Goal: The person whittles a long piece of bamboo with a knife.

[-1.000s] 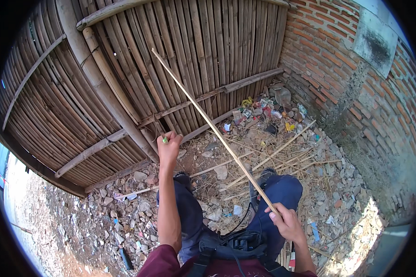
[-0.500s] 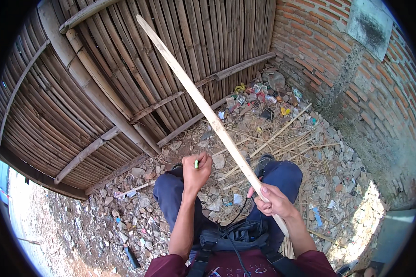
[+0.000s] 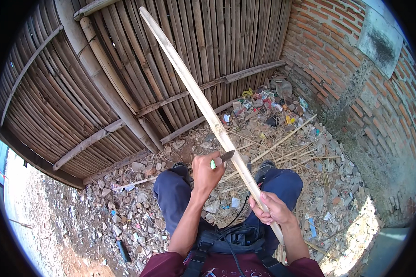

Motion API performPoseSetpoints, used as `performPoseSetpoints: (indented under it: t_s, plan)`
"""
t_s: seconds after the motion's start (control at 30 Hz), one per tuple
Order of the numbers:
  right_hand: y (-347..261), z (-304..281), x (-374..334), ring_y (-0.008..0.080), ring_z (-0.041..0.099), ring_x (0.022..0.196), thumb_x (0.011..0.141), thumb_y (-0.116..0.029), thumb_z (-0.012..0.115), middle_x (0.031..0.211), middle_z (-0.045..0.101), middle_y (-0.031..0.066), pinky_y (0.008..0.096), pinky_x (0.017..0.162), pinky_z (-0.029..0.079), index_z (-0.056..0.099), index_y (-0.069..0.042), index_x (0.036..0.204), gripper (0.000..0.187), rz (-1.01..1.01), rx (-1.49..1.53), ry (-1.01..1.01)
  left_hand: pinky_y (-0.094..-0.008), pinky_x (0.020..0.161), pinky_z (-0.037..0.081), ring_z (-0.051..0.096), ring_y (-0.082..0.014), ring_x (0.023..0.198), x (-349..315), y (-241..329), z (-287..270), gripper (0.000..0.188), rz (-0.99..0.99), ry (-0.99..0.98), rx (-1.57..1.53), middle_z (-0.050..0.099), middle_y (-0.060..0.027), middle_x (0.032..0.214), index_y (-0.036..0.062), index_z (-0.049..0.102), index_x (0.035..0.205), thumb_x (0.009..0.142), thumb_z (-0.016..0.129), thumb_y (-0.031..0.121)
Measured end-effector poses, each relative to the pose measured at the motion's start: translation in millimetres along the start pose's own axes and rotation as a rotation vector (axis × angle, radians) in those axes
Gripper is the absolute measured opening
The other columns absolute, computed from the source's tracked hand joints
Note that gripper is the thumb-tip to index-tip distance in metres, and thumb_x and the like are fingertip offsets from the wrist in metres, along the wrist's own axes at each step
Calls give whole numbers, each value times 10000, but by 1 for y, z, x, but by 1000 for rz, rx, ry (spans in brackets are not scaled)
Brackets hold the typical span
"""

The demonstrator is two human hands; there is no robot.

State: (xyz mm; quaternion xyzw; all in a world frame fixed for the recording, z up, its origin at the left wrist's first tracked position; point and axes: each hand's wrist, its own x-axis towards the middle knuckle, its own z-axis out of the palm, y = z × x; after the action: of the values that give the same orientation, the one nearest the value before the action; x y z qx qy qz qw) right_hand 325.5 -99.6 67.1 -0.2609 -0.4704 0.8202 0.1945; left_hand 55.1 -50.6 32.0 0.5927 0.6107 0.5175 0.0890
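A long pale split-bamboo strip [image 3: 195,92] slants from near my lap up toward the upper left, its narrow tip in front of the bamboo wall. My right hand [image 3: 273,208] is closed round the strip close to its lower end. My left hand [image 3: 207,173] makes a fist round a knife [image 3: 227,156]. A bit of its light green handle shows between the fingers, and the short dark blade points right. The blade's tip meets or overlaps the strip's left edge around mid-length; whether it cuts in, I cannot tell.
A bamboo-slat wall [image 3: 180,46] rises ahead and left, a brick wall [image 3: 337,60] on the right. Litter [image 3: 263,104] lies in their corner. Several thin bamboo sticks [image 3: 291,138] are scattered over the stony ground. A black strapped bag [image 3: 238,240] sits at my waist between my knees.
My left hand has moved right, bringing the knife to the strip; its blade now shows. My right hand still grips the strip, which sits slightly lower near my lap.
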Motion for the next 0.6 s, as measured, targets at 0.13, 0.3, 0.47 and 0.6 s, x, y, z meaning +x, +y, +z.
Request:
performPoseSetpoints:
  t_s: [0.13,0.3,0.47,0.6]
  plan:
    - [4,5,-3,19,317,473,1152,-602,428,661,390,-52,211,397,308,531,-33,1116,580,7,-15,-3,-482,624,520,673,-429,650,8,7,-7,48,12,28,22,652,-208,681,8,680,784,746,710,5]
    - [6,14,-4,20,317,504,1196,-484,384,688,380,-63,207,433,318,515,-54,1134,454,31,20,-28,-472,639,536,693,-418,685,7,1,-4,116,-14,99,92,687,-192,725,22,692,805,704,748,5]
    - [9,32,-13,42,351,514,1204,-444,371,689,408,-53,234,449,328,518,-44,1104,438,7,-164,72,-500,674,559,708,-436,733,22,1,-16,124,-92,188,125,722,-197,776,48,721,821,714,780,26]
    - [13,34,-23,71,430,536,1205,-375,384,670,468,-23,270,493,363,549,-37,1046,408,-9,-298,160,-532,683,543,692,-466,736,33,-11,-16,67,-74,229,245,693,-231,740,28,740,837,770,742,32]
